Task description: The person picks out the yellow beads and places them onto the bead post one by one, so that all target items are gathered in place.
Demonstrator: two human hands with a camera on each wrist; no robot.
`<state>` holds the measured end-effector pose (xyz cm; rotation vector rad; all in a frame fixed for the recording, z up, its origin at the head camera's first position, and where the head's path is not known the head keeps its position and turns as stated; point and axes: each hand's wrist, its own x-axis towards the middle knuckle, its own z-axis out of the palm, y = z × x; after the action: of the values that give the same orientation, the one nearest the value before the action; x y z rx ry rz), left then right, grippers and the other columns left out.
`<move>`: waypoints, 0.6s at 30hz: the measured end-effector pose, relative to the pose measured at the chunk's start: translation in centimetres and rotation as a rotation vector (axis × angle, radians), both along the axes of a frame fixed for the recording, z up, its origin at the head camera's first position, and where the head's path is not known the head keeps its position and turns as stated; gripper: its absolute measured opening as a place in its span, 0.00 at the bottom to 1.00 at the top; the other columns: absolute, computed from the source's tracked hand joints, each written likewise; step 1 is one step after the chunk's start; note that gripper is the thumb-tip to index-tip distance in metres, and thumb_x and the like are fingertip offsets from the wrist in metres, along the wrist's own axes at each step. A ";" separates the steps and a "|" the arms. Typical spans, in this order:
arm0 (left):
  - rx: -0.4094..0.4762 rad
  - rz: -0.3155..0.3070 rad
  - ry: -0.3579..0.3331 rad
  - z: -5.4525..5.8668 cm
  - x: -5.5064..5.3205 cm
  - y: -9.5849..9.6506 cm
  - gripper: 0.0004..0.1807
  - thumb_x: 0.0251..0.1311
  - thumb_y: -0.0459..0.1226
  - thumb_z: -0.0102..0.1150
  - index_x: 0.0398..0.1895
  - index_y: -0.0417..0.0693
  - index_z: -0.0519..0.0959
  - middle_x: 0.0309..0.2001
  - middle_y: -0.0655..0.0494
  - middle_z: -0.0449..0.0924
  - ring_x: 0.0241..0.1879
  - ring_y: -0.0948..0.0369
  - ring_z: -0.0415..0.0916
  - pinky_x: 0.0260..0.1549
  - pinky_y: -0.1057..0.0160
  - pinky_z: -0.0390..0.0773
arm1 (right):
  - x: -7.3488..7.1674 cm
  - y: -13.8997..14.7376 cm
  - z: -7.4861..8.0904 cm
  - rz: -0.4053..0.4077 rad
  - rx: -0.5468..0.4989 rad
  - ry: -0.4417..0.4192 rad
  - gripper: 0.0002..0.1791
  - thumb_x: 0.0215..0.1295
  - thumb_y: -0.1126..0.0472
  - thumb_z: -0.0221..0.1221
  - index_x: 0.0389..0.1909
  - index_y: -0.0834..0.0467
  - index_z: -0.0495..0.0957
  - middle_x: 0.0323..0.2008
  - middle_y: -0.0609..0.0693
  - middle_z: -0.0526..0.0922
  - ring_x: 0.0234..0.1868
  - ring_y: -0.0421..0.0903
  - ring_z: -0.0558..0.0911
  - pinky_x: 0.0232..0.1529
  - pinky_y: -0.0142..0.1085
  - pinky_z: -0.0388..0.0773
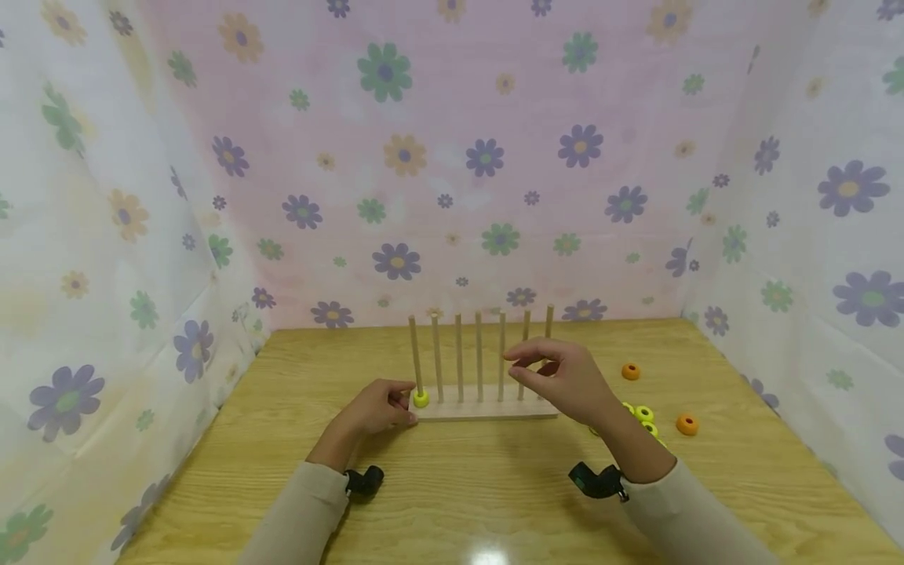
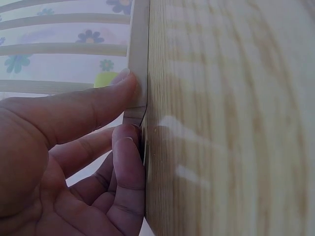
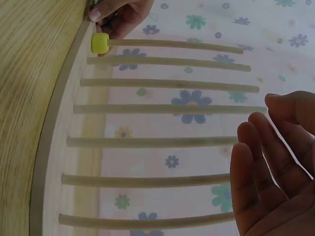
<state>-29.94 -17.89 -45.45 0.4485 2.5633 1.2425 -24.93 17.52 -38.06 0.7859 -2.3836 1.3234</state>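
A pale wooden peg rack (image 1: 487, 410) with a row of several upright rods stands on the table. One yellow bead (image 1: 421, 399) sits at the foot of its leftmost rod. My left hand (image 1: 374, 408) grips the left end of the base, the thumb (image 2: 110, 98) on its front edge and the fingers round the end. Over the right-hand rods hovers my right hand (image 1: 568, 380), its fingers bent loosely towards the thumb. Nothing shows between those fingertips in the right wrist view, where the rods (image 3: 162, 109) run across beside them.
Several yellow beads (image 1: 644, 413) lie in a cluster right of the rack, partly hidden behind my right wrist. Two orange beads (image 1: 631, 372) (image 1: 687, 424) lie farther right. Flowered cloth (image 1: 452, 157) walls the table (image 1: 452, 479) at the back and sides.
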 end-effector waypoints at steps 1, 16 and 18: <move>0.005 0.008 0.000 -0.1 0.0 0.1 0.38 0.60 0.32 0.73 0.74 0.40 0.70 0.43 0.50 0.80 0.39 0.58 0.75 0.34 0.63 0.77 | 0.0 0.4 -0.1 0.005 -0.005 -0.012 0.10 0.69 0.54 0.69 0.48 0.39 0.88 0.49 0.42 0.88 0.44 0.38 0.86 0.37 0.37 0.86; 0.013 -0.001 0.009 -0.4 -0.4 0.0 0.38 0.59 0.32 0.74 0.74 0.39 0.71 0.42 0.50 0.80 0.38 0.58 0.74 0.34 0.63 0.76 | -0.8 6.7 -1.6 0.017 0.010 -0.230 0.11 0.70 0.53 0.68 0.50 0.48 0.88 0.51 0.49 0.88 0.46 0.43 0.88 0.45 0.36 0.85; 0.012 -0.002 0.012 -0.4 -0.4 0.0 0.38 0.59 0.32 0.74 0.74 0.39 0.71 0.41 0.50 0.81 0.38 0.58 0.74 0.34 0.63 0.76 | -0.9 7.6 -1.7 0.010 0.020 -0.244 0.12 0.71 0.53 0.67 0.51 0.49 0.87 0.52 0.52 0.88 0.47 0.42 0.88 0.46 0.35 0.85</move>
<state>-30.32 -17.91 -45.84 0.4627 2.5653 1.2592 -25.78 25.14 -39.77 0.6762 -2.5845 1.4773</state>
